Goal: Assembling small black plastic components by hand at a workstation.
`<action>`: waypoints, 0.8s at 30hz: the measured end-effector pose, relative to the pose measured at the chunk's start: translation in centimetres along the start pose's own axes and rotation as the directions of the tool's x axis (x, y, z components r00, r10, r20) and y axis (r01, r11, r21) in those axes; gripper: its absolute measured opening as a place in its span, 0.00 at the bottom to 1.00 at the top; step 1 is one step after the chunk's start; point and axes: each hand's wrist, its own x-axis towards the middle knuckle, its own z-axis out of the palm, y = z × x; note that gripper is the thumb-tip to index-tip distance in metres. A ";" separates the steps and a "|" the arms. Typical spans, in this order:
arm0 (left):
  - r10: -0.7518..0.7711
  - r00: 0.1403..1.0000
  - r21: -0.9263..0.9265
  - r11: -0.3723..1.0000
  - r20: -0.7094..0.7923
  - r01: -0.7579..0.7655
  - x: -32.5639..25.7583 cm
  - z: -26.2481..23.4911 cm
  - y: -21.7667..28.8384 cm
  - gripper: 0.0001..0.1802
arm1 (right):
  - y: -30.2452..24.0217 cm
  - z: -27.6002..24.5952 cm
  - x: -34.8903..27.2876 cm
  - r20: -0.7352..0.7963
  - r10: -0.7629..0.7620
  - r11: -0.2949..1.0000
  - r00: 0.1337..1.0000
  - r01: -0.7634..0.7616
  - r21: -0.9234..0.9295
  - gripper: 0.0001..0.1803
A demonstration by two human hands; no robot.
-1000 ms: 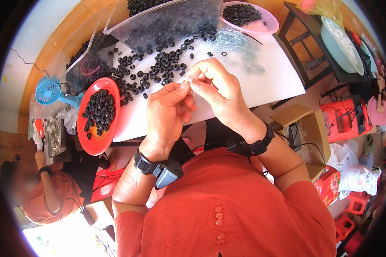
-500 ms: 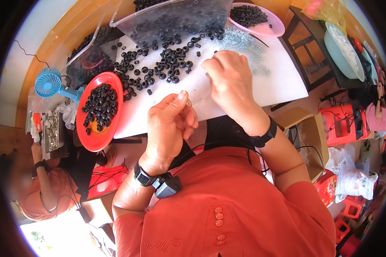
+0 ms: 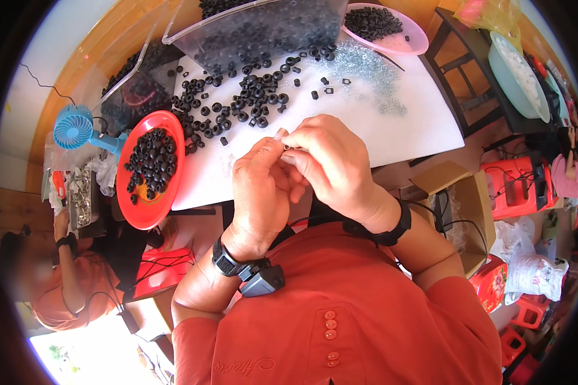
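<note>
Pinching grip of both hands, left hand [image 3: 258, 192], right hand [image 3: 331, 163], closed on small part [image 3: 286, 147] between touching fingertips

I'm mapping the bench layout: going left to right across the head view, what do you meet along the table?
Blue handheld fan → red plate of black rings → left hand → right hand → cardboard box → red stool.
</note>
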 end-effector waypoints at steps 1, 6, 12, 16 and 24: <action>-0.001 1.000 0.004 1.000 -0.002 0.001 0.0 0.1 0.1 0.17 | 0.1 0.2 0.0 -0.025 -0.072 0.996 0.997 0.070 -0.060 0.12; 0.251 0.968 0.614 0.763 0.006 -0.202 0.4 -0.3 1.9 0.15 | 1.1 -1.1 -0.2 -0.017 0.043 0.999 0.999 -0.043 -0.005 0.10; 0.530 0.588 0.790 -0.364 0.611 -0.493 5.0 -3.4 3.6 0.09 | 2.5 -1.4 -1.1 -0.047 0.221 0.970 0.974 -0.215 0.118 0.11; 0.433 0.617 0.737 -0.543 0.657 -0.403 6.0 -3.2 3.4 0.09 | 2.6 -1.3 -1.4 -0.026 0.243 0.962 0.970 -0.238 0.133 0.11; 0.461 0.744 0.832 0.020 0.484 -0.554 3.5 -3.0 2.6 0.09 | 2.0 -1.8 -1.0 0.006 0.290 0.940 0.957 -0.286 0.188 0.08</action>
